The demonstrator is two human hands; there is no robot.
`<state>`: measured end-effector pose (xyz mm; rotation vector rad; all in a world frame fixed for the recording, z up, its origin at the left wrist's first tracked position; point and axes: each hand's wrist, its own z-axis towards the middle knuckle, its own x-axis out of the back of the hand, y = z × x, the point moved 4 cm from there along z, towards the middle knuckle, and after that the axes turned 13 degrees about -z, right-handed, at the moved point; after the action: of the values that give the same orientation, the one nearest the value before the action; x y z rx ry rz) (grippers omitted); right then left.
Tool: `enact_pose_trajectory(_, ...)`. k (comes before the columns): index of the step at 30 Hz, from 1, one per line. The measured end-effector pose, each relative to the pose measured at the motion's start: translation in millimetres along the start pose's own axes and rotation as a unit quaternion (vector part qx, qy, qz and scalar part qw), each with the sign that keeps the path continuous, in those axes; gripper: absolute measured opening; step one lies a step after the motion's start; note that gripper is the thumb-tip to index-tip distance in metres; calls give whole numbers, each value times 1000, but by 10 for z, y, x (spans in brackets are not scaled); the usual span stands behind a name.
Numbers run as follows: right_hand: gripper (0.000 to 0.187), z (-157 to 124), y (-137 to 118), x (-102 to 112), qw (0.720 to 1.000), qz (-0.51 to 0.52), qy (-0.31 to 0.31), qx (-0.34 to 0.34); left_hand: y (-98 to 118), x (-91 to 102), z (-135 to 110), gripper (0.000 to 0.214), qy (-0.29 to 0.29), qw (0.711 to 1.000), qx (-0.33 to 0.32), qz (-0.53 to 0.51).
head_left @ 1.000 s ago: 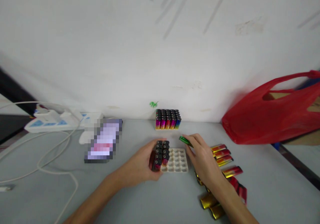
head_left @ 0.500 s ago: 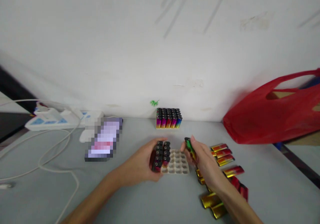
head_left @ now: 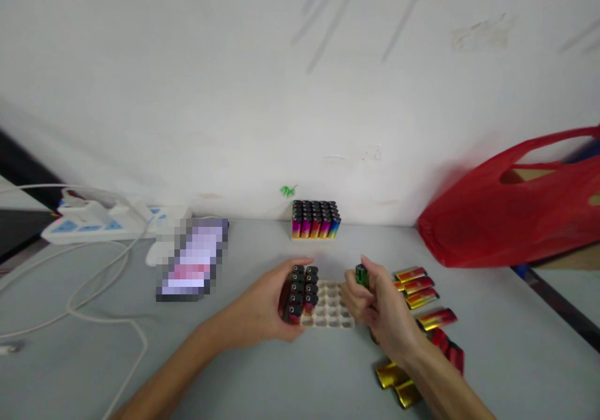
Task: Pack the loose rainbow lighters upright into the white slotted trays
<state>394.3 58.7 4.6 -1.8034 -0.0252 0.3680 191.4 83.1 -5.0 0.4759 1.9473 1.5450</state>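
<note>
A white slotted tray (head_left: pixel 330 310) lies on the grey table in front of me. Two rows of black-capped lighters (head_left: pixel 302 289) stand in its left side. My left hand (head_left: pixel 262 307) curls round the tray's left edge and those lighters. My right hand (head_left: pixel 375 307) is closed on a green lighter (head_left: pixel 361 275), held upright just right of the tray's far right corner. Loose red and gold lighters (head_left: pixel 417 289) lie to the right of that hand, partly hidden by my wrist.
A full tray of lighters (head_left: pixel 315 219) stands against the wall behind. A red plastic bag (head_left: pixel 510 220) sits at the right. A phone (head_left: pixel 192 260), a power strip (head_left: pixel 89 223) and white cables (head_left: pixel 94 307) lie at the left.
My right hand has turned the green lighter from lying flat to upright and drawn it a little toward the tray. The left hand has stayed on the tray.
</note>
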Motion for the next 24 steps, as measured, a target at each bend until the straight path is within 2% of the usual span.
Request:
enact_pose_trajectory(5,59,-6,40,-16,998,55,-5,-15,-2,-2,6,98,-6,1000,-15,6)
enact_pose_trajectory(9,61,1,17,-24,997,76,10,7,-6,7,1,98,-4,1000,-16,10)
enact_pose_trajectory(15,67,20,7,-20,997,75,-5,13,-5,10,-6,98,6,1000,-15,11)
enact_pose_trajectory(24,59,9,30,33,996,84,24,10,-16,9,5,97,3,1000,-18,9)
